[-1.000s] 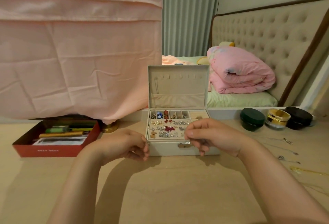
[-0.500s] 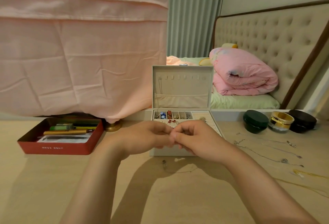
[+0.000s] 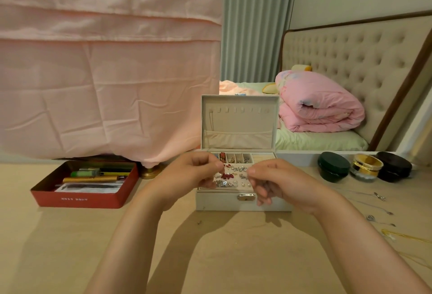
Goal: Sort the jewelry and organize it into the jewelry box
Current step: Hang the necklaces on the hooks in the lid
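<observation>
The jewelry box [image 3: 222, 201] sits open in the middle of the desk [image 3: 70, 247], w/ its lid [image 3: 238, 121] standing straight up at the back. A lot looks done already. The flat tray in front is full of small earrings [image 3: 230, 184], silver & red ones, & the little slots [image 3: 236, 157] behind it hold a few bits too. The hooks in the lid look almost bare; maybe one thin thing hangs at the left side. What's left: thin silver necklaces [image 3: 379, 198] & a gold chain [image 3: 404, 237] lie on the desk to the right of the box, well apart from it, not yet put away. A tiny bit [image 3: 199, 222] lies on the desk near the box front, too small to name. So the job is prob. about half done. Both hands are held up over the front of the box. The left hand [image 3: 189, 174] has its fingers curled, w/ thumb & first finger pressed together in a pinch. The right hand [image 3: 278, 184] does the same, & its tips face the left one's across a small gap. Something very thin may be held between them, but it can't be seen, so what they pinch can't be told. The box lies right under & behind the hands, & the right hand hides part of its front, beside the clasp [image 3: 245, 197].
</observation>
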A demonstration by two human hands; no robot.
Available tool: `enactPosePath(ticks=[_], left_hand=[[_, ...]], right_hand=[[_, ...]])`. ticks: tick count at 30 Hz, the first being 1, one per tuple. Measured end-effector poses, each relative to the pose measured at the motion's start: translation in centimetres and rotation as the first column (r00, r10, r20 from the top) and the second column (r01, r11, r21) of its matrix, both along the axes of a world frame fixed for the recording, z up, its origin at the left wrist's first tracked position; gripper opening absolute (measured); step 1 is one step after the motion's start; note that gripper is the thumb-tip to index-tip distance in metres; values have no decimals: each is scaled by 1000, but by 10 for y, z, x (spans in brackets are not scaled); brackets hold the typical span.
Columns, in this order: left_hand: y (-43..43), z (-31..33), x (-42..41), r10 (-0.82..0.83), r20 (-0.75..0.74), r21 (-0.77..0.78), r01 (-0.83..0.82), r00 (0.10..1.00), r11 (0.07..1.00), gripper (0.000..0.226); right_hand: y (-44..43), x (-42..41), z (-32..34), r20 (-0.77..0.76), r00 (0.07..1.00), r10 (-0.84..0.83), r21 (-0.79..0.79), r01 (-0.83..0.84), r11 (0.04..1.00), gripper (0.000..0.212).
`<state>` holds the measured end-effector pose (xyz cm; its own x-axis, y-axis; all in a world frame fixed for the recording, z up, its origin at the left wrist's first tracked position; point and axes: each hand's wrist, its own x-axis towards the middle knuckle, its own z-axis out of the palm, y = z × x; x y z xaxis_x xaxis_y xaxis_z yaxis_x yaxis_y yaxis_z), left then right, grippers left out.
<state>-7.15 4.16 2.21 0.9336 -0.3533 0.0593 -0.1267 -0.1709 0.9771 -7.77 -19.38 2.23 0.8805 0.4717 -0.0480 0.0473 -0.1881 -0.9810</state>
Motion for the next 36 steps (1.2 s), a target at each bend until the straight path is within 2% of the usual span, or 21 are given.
enactPosePath(ticks=[3, 6, 8, 12, 16, 19, 21, 26, 31, 36], left_hand=[[2, 6, 7, -41, -20, -192, 36, 999, 981, 22], [1, 18, 24, -103, -44, -312, 84, 994, 946, 19], [-1, 28, 38, -94, -53, -267, 76, 994, 961, 18], [-7, 48, 70, -2, -4, -37, 2, 1000, 999, 14], [-10, 59, 101, 23, -20, -81, -25, 1000, 996, 13], [-9, 58, 127, 157, 28, -34, -156, 987, 987, 16], [-11, 53, 141, 284, 127, 27, -289, 950, 957, 21], [-16, 31, 172, 509, 283, 7, -533, 813, 846, 39], [-23, 25, 185, 590, 393, 55, -659, 705, 751, 41], [-23, 20, 193, 604, 427, 116, -703, 673, 701, 42]], right_hand=[[-2, 11, 10, 8, 1000, -23, 161, 22, 987, 19], [4, 28, 32, 84, 985, -154, 164, 138, 977, 19], [10, 40, 48, 174, 956, -237, 115, 219, 969, 17], [24, 73, 71, 332, 882, -334, 26, 345, 938, 14], [37, 110, 78, 442, 817, -371, -33, 428, 903, 15], [46, 137, 75, 505, 758, -412, -78, 516, 853, 15], [52, 154, 68, 537, 713, -450, -79, 574, 815, 14], [69, 185, 43, 531, 610, -588, -14, 700, 714, 10], [83, 199, 25, 550, 448, -705, 57, 822, 567, 22], [90, 210, 18, 609, 398, -686, 85, 827, 556, 11]])
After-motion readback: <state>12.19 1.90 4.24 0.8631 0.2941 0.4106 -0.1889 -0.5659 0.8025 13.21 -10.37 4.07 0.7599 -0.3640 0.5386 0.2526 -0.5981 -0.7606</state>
